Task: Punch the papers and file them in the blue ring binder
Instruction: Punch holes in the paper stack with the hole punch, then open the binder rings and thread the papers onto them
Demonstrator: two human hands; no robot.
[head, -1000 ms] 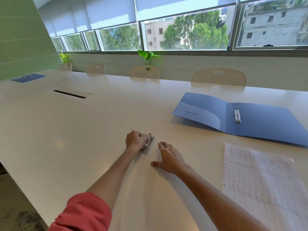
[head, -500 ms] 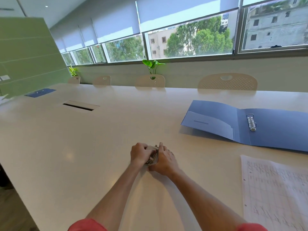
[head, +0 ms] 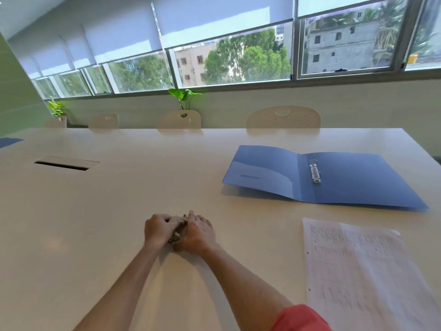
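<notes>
Handwriting covers the papers (head: 362,271), too blurred to read

Surface (head: 95,223): long, pale cream, glossy, running to the far wall under the windows. Items resting on it: one blue ring binder (head: 353,182), lying open and flat at the right, metal ring mechanism (head: 315,170) at the spine, left cover with an inner pocket and raised slightly off the surface; one stack of written papers (head: 358,271), near right, just in front of the binder and apart from it; one small metal hole punch (head: 177,231), near centre, enclosed by both hands; one recessed cable slot (head: 63,163), left; one blue item (head: 9,141), far left edge, partly cut off.
</notes>
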